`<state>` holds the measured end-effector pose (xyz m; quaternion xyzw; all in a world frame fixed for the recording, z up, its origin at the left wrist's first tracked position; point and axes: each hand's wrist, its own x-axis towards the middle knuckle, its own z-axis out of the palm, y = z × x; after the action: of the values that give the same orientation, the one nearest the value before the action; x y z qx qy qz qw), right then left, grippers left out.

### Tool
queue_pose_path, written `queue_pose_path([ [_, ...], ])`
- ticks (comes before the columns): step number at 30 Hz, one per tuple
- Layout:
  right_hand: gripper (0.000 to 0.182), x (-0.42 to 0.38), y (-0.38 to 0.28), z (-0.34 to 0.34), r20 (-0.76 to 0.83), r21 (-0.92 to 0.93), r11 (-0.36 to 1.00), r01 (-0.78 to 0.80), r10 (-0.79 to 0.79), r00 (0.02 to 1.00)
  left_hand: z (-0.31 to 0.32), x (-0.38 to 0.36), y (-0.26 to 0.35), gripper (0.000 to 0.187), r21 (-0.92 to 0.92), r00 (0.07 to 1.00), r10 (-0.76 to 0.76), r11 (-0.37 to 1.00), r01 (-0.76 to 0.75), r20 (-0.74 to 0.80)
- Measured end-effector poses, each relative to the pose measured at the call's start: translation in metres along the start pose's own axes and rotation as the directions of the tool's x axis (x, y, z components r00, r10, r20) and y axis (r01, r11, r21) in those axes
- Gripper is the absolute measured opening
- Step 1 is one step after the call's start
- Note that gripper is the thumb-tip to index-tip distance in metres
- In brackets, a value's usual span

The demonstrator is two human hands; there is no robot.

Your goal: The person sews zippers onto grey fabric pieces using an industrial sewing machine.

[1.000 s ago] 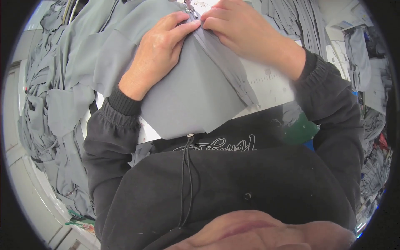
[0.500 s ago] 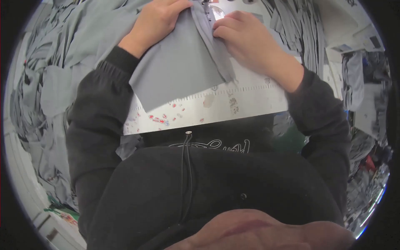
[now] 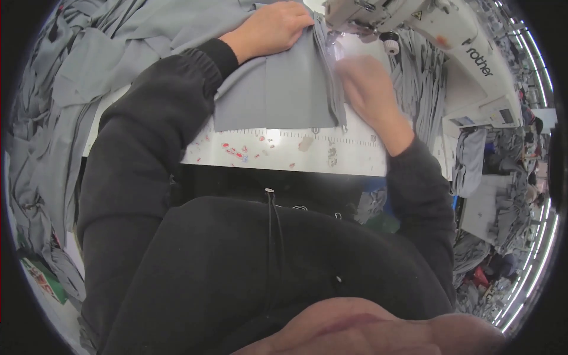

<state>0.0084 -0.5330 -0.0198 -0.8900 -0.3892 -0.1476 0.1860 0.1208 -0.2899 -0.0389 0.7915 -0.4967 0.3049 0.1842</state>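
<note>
A grey fabric piece (image 3: 278, 94) lies on the white machine bed, its folded right edge running up toward the needle area of the sewing machine (image 3: 361, 18). My left hand (image 3: 273, 28) rests on the upper part of that cloth, fingers curled together and gripping it near the folded edge. To the right of the edge is my right hand (image 3: 368, 86), smeared by motion. Its fingertips are close to the fold, but I cannot make out whether they hold it.
A large heap of grey cloth (image 3: 77, 77) covers the left side. More grey strips (image 3: 423, 83) hang behind my right hand. The machine's white arm (image 3: 473, 59) rises at the right. A ruler scale (image 3: 349, 141) and red marks (image 3: 235, 152) show along the bed's front.
The view has shifted, bringing the sewing machine's head and arm into sight. The cloth's lower corner now lies straighter, and my right hand has become blurred beside the fold.
</note>
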Motion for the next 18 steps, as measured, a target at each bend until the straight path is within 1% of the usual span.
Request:
queue_pose_path([
  [2, 0.022, 0.002, -0.004, -0.005, 0.098, -0.05, 0.99, -0.128, 0.133, 0.986, 0.005, -0.002, -0.006, 0.023, 0.029, 0.993, -0.078, 0.997, 0.076, 0.087],
  [5, 0.02, 0.002, -0.016, -0.007, 0.008, 0.014, 0.991, -0.134, 0.134, 0.991, -0.022, -0.025, 0.022, 0.015, 0.146, 0.992, -0.1, 0.985, 0.088, 0.081],
  [6, 0.019, 0.002, -0.026, -0.01, 0.003, 0.043, 0.991, -0.126, 0.126, 0.992, -0.038, -0.035, 0.039, 0.017, 0.11, 0.984, -0.123, 0.988, 0.11, 0.126],
  [8, 0.019, 0.002, -0.049, -0.009, -0.023, 0.154, 0.984, -0.088, 0.092, 0.995, -0.074, -0.059, 0.072, 0.035, -0.015, 0.932, -0.197, 0.977, 0.211, 0.303],
  [9, 0.02, 0.003, -0.056, -0.003, 0.001, 0.165, 0.982, -0.088, 0.089, 0.996, -0.082, -0.059, 0.076, 0.032, -0.072, 0.942, -0.172, 0.977, 0.201, 0.288],
  [11, 0.028, 0.004, -0.069, 0.007, 0.118, 0.164, 0.985, -0.061, 0.042, 0.992, -0.094, -0.059, 0.084, 0.018, -0.296, 0.982, -0.102, 0.944, 0.147, 0.16],
  [12, 0.025, 0.006, -0.069, 0.012, 0.114, 0.157, 0.985, -0.066, 0.048, 0.992, -0.096, -0.05, 0.082, 0.023, -0.292, 0.961, -0.163, 0.929, 0.226, 0.225],
  [13, 0.02, 0.007, -0.069, 0.016, 0.103, 0.139, 0.988, -0.068, 0.054, 0.993, -0.097, -0.041, 0.079, 0.033, -0.263, 0.897, -0.277, 0.889, 0.376, 0.346],
  [14, 0.016, 0.009, -0.068, 0.019, 0.09, 0.118, 0.991, -0.07, 0.06, 0.994, -0.098, -0.031, 0.076, 0.043, -0.215, 0.806, -0.377, 0.833, 0.51, 0.456],
  [15, 0.015, 0.012, -0.07, 0.018, 0.088, 0.1, 0.989, -0.11, 0.101, 0.991, -0.092, -0.031, 0.074, 0.033, -0.213, 0.811, -0.364, 0.841, 0.498, 0.457],
  [16, 0.015, 0.015, -0.071, 0.016, 0.083, 0.068, 0.981, -0.179, 0.173, 0.981, -0.086, -0.029, 0.072, 0.013, -0.203, 0.819, -0.348, 0.856, 0.476, 0.456],
  [17, 0.017, 0.018, -0.072, 0.013, 0.076, 0.038, 0.968, -0.249, 0.245, 0.966, -0.08, -0.028, 0.071, 0.012, -0.192, 0.826, -0.332, 0.869, 0.455, 0.456],
  [18, 0.019, 0.021, -0.075, 0.011, 0.084, 0.041, 0.96, -0.278, 0.274, 0.958, -0.079, -0.027, 0.072, 0.012, -0.221, 0.832, -0.335, 0.859, 0.462, 0.442],
])
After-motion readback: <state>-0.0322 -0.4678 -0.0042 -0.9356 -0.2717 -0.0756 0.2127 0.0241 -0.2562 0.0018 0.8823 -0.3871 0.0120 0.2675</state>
